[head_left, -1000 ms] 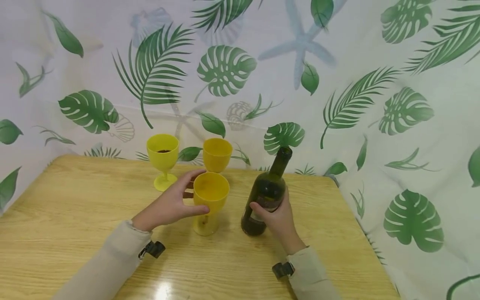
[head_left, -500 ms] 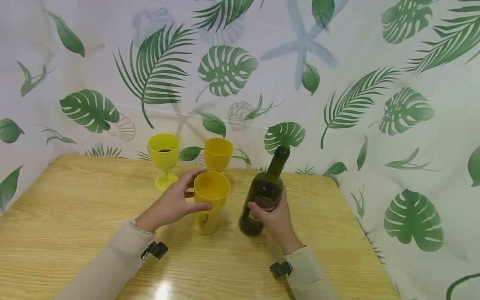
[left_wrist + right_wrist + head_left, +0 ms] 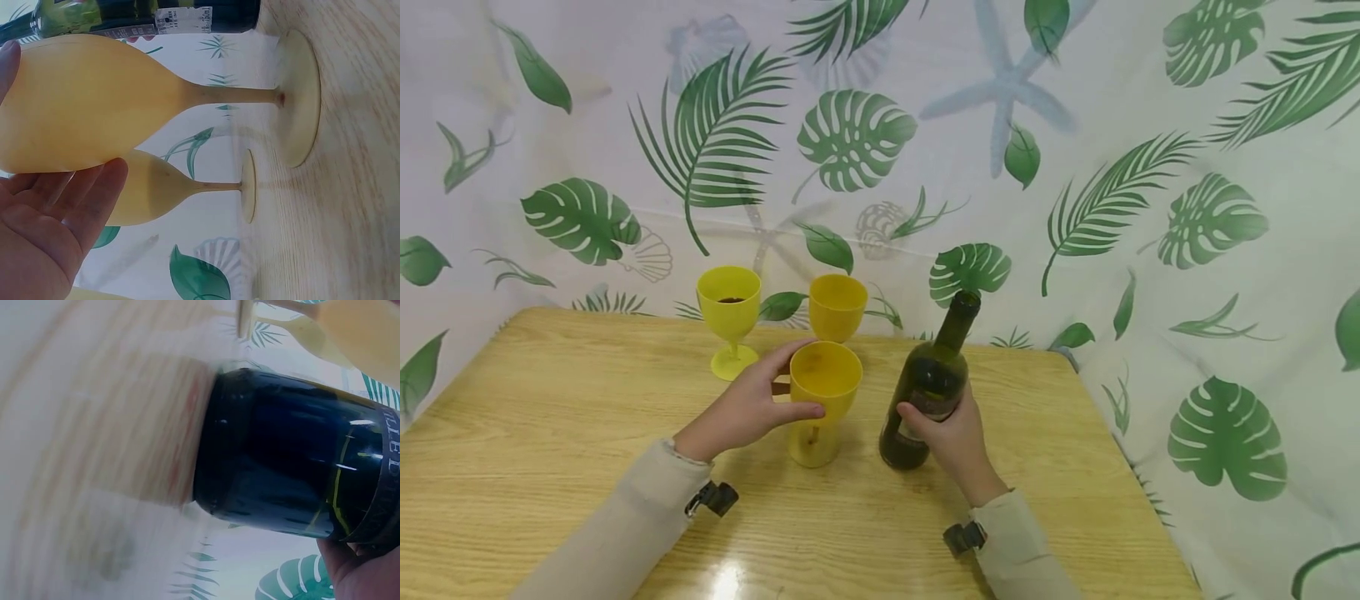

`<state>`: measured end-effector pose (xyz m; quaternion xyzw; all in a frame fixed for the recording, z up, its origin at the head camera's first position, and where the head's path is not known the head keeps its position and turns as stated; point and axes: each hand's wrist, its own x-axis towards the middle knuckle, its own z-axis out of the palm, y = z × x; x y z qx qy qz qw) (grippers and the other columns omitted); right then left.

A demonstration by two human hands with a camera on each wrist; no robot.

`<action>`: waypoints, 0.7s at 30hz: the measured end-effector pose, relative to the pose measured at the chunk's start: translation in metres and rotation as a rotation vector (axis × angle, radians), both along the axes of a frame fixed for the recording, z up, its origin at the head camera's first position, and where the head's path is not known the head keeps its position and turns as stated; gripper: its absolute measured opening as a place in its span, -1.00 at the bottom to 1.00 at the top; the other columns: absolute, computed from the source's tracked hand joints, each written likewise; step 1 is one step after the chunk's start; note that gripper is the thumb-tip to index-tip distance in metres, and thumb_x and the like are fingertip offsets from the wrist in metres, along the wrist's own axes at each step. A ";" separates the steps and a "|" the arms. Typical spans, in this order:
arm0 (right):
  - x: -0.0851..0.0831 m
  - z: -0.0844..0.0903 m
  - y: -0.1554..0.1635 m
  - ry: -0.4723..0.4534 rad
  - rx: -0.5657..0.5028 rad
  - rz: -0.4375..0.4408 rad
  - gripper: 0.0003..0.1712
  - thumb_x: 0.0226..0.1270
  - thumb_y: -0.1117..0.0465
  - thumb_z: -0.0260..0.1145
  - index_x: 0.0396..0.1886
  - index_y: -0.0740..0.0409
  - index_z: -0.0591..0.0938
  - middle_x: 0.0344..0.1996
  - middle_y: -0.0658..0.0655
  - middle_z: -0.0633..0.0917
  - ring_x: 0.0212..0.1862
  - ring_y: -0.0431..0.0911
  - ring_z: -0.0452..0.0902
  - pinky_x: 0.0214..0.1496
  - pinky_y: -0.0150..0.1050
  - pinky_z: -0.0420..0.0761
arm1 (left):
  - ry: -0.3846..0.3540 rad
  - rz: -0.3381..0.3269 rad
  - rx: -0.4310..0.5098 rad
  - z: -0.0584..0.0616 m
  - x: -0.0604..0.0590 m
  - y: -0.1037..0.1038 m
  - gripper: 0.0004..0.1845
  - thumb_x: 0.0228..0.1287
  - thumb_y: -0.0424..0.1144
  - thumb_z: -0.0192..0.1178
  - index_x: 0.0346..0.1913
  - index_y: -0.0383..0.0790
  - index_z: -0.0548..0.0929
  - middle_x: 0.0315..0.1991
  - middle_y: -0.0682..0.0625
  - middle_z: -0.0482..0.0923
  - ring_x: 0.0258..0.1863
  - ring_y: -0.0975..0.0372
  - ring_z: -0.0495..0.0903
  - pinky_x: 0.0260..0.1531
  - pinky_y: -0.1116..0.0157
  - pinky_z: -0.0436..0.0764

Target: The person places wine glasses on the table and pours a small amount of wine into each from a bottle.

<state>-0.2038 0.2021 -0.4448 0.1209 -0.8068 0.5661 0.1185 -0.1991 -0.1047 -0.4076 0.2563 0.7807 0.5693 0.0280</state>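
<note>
Left hand [image 3: 745, 410] wraps thumb and fingers round the bowl of the near goblet [image 3: 822, 387], standing mid-table [image 3: 550, 433]. Right hand [image 3: 953, 433] grips the dark wine bottle [image 3: 929, 385] just beside it, upright; two more goblets [image 3: 728, 307] stand behind

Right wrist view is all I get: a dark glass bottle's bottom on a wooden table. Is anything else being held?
Observer: Yes. The left hand grips the bowl of a yellow plastic goblet standing on the wooden table.
Visitor: Are there more goblets?
Observer: Two more behind it; the far-left goblet has dark liquid inside.
Visitor: Is the dark green glass bottle capped?
Observer: The bottle, gripped by the right hand, shows no cork standing above its mouth; whether it is open, I cannot tell.
</note>
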 end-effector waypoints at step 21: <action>0.003 0.005 0.005 -0.055 0.046 0.024 -0.16 0.22 0.17 0.59 0.41 0.10 0.35 0.18 0.18 0.63 0.20 0.05 0.57 0.29 0.08 0.55 | -0.008 -0.006 0.023 -0.001 0.000 0.000 -0.13 0.23 -0.17 0.52 0.55 -0.01 0.31 0.37 -0.02 0.47 0.27 0.06 0.52 0.28 -0.07 0.55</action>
